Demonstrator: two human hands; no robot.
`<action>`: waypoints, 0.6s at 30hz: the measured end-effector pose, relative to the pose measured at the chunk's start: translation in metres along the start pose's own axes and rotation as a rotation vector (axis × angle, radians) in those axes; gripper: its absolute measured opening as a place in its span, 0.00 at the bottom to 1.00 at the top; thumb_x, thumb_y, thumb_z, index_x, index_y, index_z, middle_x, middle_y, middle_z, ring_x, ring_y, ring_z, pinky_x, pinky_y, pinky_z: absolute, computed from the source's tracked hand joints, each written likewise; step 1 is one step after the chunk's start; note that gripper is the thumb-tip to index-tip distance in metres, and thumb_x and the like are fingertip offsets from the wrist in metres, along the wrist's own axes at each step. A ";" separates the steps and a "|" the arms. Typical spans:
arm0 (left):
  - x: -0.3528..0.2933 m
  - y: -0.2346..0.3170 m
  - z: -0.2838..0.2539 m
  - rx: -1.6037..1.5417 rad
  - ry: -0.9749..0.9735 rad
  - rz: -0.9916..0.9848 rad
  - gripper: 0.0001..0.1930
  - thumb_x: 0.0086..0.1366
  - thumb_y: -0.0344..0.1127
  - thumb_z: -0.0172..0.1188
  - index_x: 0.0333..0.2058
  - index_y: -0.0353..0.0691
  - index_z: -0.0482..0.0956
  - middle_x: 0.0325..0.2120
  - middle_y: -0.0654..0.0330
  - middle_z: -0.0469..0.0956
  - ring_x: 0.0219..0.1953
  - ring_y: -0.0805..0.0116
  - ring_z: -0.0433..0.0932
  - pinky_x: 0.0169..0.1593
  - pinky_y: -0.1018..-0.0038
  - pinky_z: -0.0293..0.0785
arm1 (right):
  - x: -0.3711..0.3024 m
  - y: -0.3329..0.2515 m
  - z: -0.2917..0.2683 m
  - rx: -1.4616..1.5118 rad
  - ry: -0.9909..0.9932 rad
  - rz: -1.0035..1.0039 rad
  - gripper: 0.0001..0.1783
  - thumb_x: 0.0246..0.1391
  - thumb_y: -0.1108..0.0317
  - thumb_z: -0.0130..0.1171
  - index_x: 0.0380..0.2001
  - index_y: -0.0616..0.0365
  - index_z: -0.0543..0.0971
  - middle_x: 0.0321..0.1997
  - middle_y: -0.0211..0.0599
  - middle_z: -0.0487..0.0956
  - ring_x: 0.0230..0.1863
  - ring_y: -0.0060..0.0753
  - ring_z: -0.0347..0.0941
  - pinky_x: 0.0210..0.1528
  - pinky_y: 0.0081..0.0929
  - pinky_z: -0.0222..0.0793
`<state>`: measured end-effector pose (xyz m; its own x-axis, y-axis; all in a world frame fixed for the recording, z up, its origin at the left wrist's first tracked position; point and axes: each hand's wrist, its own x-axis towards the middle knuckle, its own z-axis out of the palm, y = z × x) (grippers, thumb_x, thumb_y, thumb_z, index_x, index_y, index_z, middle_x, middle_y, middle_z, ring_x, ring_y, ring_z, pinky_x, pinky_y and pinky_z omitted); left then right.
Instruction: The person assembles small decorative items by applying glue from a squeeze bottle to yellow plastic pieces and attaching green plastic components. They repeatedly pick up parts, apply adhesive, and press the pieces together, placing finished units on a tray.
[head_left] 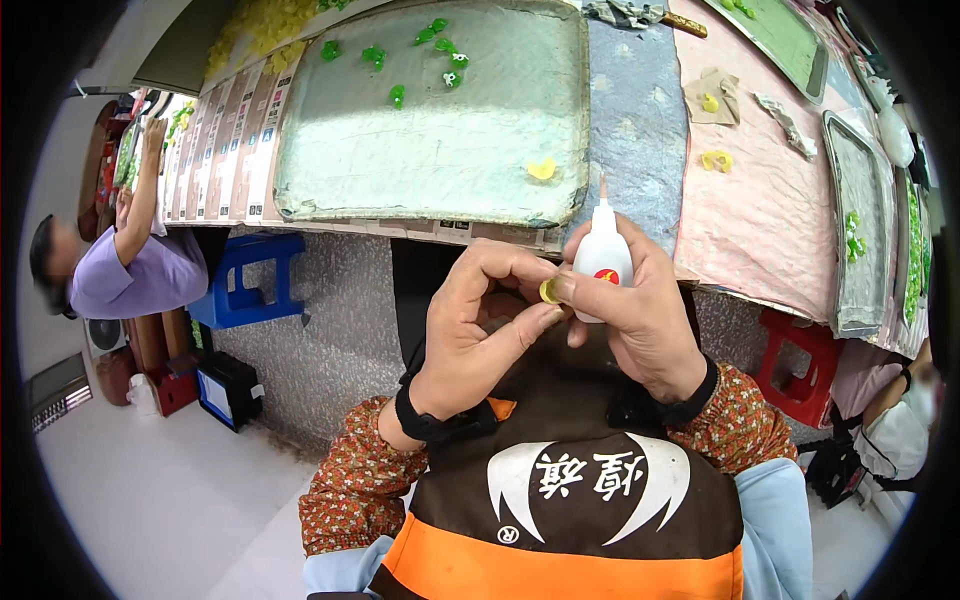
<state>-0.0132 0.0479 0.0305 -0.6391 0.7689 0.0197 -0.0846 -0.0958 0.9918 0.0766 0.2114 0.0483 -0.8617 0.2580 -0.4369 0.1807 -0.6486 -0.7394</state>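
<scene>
My left hand [468,328] is closed in front of my apron, at the near edge of the table. Between its fingertips and my right thumb sits a small yellow piece [548,291], partly covered. My right hand [655,318] is wrapped round a white squeeze bottle [603,247] with a thin nozzle pointing up and a red round mark. Just beyond my hands lies a pale green cloth-covered tray [430,160]. A flat yellow piece [541,170] rests near its right corner, and several small green pieces [397,96] are scattered toward its far side.
Pink cloth [740,220] to the right bears yellow pieces [716,161] and a brown scrap [713,92]. Farther right stands a metal tray [852,290]. A blue stool [245,280] and a red stool [795,365] are below the table. Another person [135,265] works at left.
</scene>
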 end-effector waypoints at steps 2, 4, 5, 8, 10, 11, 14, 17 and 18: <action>0.001 -0.004 -0.004 0.066 0.020 0.046 0.16 0.66 0.24 0.64 0.51 0.36 0.75 0.46 0.59 0.74 0.46 0.74 0.79 0.47 0.78 0.80 | 0.001 0.002 0.005 -0.017 0.017 -0.011 0.18 0.55 0.73 0.69 0.44 0.62 0.71 0.34 0.31 0.77 0.29 0.17 0.77 0.21 0.16 0.75; 0.000 -0.002 -0.004 0.119 0.035 0.056 0.16 0.66 0.24 0.65 0.51 0.35 0.76 0.47 0.57 0.74 0.45 0.73 0.80 0.47 0.77 0.80 | 0.000 0.002 0.009 -0.034 0.018 -0.012 0.18 0.56 0.73 0.69 0.44 0.62 0.71 0.34 0.30 0.77 0.29 0.18 0.77 0.21 0.16 0.75; -0.001 -0.001 -0.004 0.145 0.043 0.060 0.16 0.65 0.24 0.65 0.52 0.35 0.77 0.47 0.56 0.74 0.45 0.72 0.80 0.47 0.76 0.81 | 0.000 0.001 0.011 -0.043 0.014 -0.009 0.18 0.56 0.72 0.69 0.44 0.62 0.71 0.34 0.30 0.76 0.29 0.17 0.77 0.21 0.16 0.75; -0.001 0.000 -0.007 0.267 0.023 0.140 0.17 0.65 0.24 0.64 0.53 0.35 0.77 0.48 0.55 0.75 0.45 0.71 0.80 0.46 0.75 0.81 | 0.002 0.005 0.012 -0.066 0.013 -0.011 0.18 0.56 0.72 0.69 0.44 0.62 0.71 0.34 0.30 0.76 0.29 0.17 0.76 0.21 0.16 0.75; 0.001 0.001 -0.012 0.399 -0.003 0.223 0.17 0.66 0.25 0.64 0.53 0.35 0.77 0.48 0.54 0.75 0.45 0.70 0.81 0.46 0.75 0.81 | 0.003 0.008 0.011 -0.075 0.017 -0.013 0.18 0.57 0.71 0.69 0.44 0.62 0.71 0.34 0.30 0.76 0.29 0.17 0.76 0.21 0.16 0.75; 0.001 0.001 -0.013 0.465 -0.016 0.264 0.17 0.66 0.25 0.64 0.53 0.35 0.77 0.48 0.54 0.75 0.44 0.70 0.81 0.46 0.75 0.81 | 0.004 0.009 0.011 -0.077 0.018 -0.012 0.18 0.57 0.71 0.69 0.44 0.61 0.71 0.34 0.30 0.76 0.28 0.16 0.76 0.21 0.16 0.75; 0.001 -0.004 -0.013 0.426 0.003 0.268 0.17 0.67 0.25 0.64 0.54 0.35 0.77 0.48 0.54 0.75 0.45 0.70 0.80 0.45 0.75 0.81 | 0.004 0.009 0.012 -0.107 0.012 -0.011 0.18 0.57 0.69 0.69 0.44 0.61 0.71 0.33 0.29 0.76 0.28 0.16 0.75 0.21 0.16 0.75; 0.000 0.001 -0.013 0.319 0.007 0.129 0.16 0.68 0.28 0.63 0.54 0.34 0.77 0.47 0.55 0.75 0.46 0.71 0.79 0.45 0.75 0.81 | 0.006 0.007 0.014 -0.161 -0.006 0.008 0.19 0.58 0.67 0.69 0.44 0.61 0.71 0.33 0.29 0.76 0.27 0.14 0.74 0.19 0.14 0.72; -0.002 0.000 -0.015 0.254 0.007 0.100 0.16 0.69 0.29 0.62 0.54 0.34 0.77 0.46 0.55 0.75 0.46 0.72 0.79 0.46 0.75 0.81 | 0.006 0.005 0.016 -0.182 -0.017 0.019 0.19 0.58 0.67 0.69 0.44 0.60 0.71 0.33 0.29 0.75 0.27 0.13 0.74 0.19 0.13 0.71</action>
<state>-0.0232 0.0374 0.0289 -0.6404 0.7589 0.1187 0.1731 -0.0080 0.9849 0.0653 0.1982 0.0497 -0.8648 0.2341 -0.4442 0.2786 -0.5123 -0.8124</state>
